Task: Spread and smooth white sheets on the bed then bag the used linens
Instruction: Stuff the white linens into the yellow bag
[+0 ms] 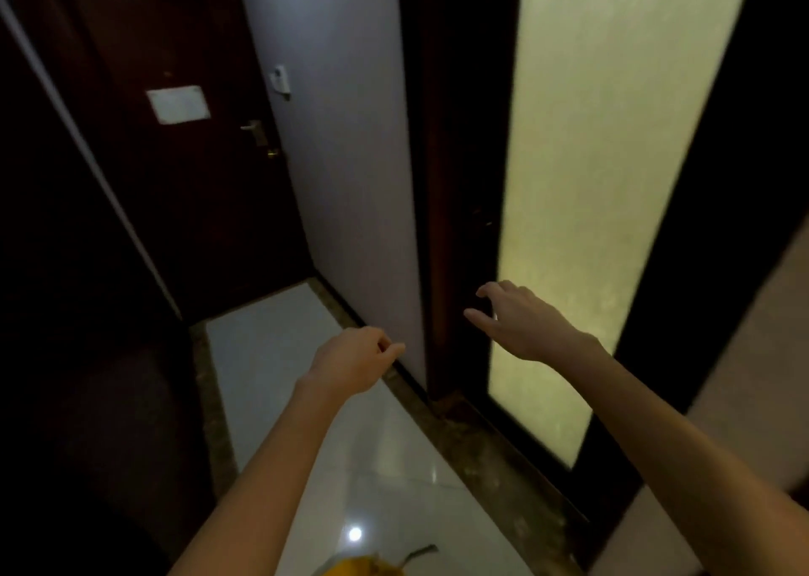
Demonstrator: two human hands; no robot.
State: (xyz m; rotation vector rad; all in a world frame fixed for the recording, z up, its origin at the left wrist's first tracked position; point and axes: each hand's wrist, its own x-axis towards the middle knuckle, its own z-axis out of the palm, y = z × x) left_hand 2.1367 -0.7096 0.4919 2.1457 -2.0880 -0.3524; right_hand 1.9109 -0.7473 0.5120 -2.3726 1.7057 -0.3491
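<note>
Both bare arms reach forward in a dim entry hallway. The left hand hangs over the glossy white floor tiles, its fingers loosely curled toward the thumb and holding nothing. The right hand is raised farther ahead and to the right, fingers spread apart and slightly bent, empty, in front of the dark frame of a frosted glass door that glows pale yellow. Whether the fingertips touch the frame cannot be told.

No bed and no white sheets are in view. The only thing that may be cloth is a yellow item at the bottom edge of the view, lying on the floor between the forearms and well behind both hands; what it is cannot be told.

Ahead on the left stands a dark wooden door with a white notice and a metal handle. A small white wall switch sits on the pale wall between the two doors.
</note>
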